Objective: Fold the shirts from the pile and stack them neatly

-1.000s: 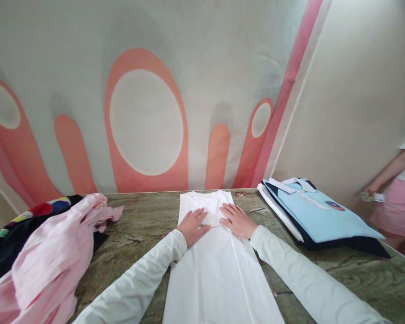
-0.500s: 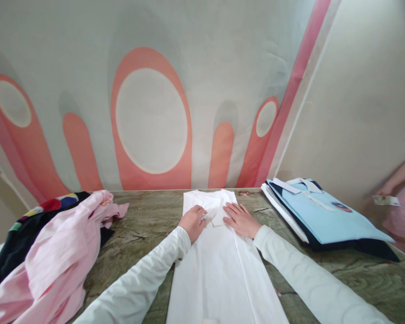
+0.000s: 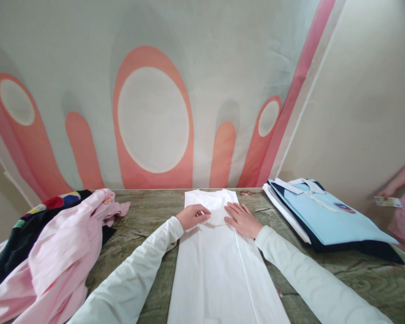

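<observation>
A white shirt (image 3: 222, 265) lies in front of me, its sides folded inward into a long strip. Its collar end points at the wall. My left hand (image 3: 194, 216) rests at the shirt's upper left part, fingers stretched out and slightly curved, with nothing gripped. On the upper right part lies my right hand (image 3: 242, 219), flat with the fingers spread. Between the two hands a small folded piece of the white cloth lies flat, its lower edge just visible.
Crumpled pink clothing (image 3: 67, 243) and a dark garment (image 3: 6, 252) lie at the left of the wood-patterned table (image 3: 148, 216). At the right is a stack of folded clothes with a light blue top (image 3: 327, 216). Another person's hand (image 3: 386, 192) holds a paper slip at the far right.
My left hand has unbent its fingers and let go of the bunched cloth, which now lies flatter. The right hand stays on the shirt.
</observation>
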Demonstrator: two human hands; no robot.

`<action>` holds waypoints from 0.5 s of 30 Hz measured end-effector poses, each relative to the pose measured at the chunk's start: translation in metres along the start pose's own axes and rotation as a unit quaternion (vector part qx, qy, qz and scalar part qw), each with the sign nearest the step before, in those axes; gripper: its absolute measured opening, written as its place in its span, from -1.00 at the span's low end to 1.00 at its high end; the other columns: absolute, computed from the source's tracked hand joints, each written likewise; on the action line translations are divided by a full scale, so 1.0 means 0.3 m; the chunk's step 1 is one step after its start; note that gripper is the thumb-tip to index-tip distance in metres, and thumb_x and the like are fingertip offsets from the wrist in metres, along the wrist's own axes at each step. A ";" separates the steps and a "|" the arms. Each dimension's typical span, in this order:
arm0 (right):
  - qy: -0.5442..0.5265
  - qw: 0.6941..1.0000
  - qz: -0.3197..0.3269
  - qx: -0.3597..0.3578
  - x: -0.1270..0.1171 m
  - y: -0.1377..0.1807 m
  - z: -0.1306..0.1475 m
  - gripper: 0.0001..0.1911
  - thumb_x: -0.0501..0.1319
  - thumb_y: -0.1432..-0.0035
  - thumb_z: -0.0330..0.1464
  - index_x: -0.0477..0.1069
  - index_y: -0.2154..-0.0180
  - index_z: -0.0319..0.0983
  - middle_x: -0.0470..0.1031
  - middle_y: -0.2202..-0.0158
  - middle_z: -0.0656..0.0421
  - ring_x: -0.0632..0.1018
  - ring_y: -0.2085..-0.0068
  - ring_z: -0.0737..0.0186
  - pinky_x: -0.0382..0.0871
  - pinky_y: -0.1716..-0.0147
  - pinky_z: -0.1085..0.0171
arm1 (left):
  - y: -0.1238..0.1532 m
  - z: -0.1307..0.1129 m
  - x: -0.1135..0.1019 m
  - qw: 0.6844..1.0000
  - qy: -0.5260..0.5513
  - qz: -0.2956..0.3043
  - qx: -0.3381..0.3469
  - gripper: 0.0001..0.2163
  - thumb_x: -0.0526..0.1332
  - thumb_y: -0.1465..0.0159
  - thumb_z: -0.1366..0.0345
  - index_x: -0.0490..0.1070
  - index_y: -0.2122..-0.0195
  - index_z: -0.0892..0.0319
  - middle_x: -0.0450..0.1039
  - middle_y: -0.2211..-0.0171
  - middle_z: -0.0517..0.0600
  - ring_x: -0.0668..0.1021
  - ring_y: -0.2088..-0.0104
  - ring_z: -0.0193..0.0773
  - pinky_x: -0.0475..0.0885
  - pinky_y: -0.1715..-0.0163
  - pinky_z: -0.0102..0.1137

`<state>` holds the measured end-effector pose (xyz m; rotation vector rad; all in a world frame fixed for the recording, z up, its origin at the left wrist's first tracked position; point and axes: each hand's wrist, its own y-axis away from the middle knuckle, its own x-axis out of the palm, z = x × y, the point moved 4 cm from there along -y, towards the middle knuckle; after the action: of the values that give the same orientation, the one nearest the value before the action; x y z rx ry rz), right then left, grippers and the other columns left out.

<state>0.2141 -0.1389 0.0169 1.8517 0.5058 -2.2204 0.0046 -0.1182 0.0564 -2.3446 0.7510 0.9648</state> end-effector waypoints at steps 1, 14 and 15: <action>-0.001 1.000 0.000 0.000 0.000 0.000 0.000 -0.41 -0.22 -0.19 -0.03 0.00 -0.18 -0.14 -0.06 -0.24 0.11 -0.02 -0.22 0.08 -0.25 -0.12 0.03 | -0.008 0.037 -0.027 1.000 -0.001 -0.023 -0.016 -0.79 0.10 -0.18 0.24 0.44 0.26 0.22 0.46 0.34 -0.01 0.47 0.41 -0.34 0.37 0.37 -0.49; -0.073 0.996 -0.051 -0.006 -0.041 -0.032 -0.020 -0.53 0.07 -0.06 -0.09 0.34 0.05 -0.19 0.29 -0.06 0.06 0.24 -0.09 0.08 -0.08 -0.09 0.04 | -0.095 0.407 -0.172 0.954 -0.175 -0.213 -0.122 -0.76 0.09 -0.13 0.41 0.44 0.19 0.10 0.42 0.15 -0.01 0.39 0.09 -0.17 0.24 0.03 -0.25; -0.081 0.995 -0.060 -0.010 -0.047 -0.040 -0.019 -0.55 0.08 -0.06 -0.10 0.36 0.08 -0.21 0.33 -0.02 0.05 0.29 -0.06 0.10 -0.01 -0.07 0.08 | -0.100 0.410 -0.172 0.952 -0.181 -0.212 -0.127 -0.77 0.10 -0.14 0.39 0.44 0.21 0.09 0.42 0.16 -0.01 0.39 0.10 -0.16 0.24 0.04 -0.26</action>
<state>0.2175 -0.1265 0.0314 1.6541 0.6212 -2.4061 -0.0651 -0.0050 0.0243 -2.2979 -0.0260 1.2928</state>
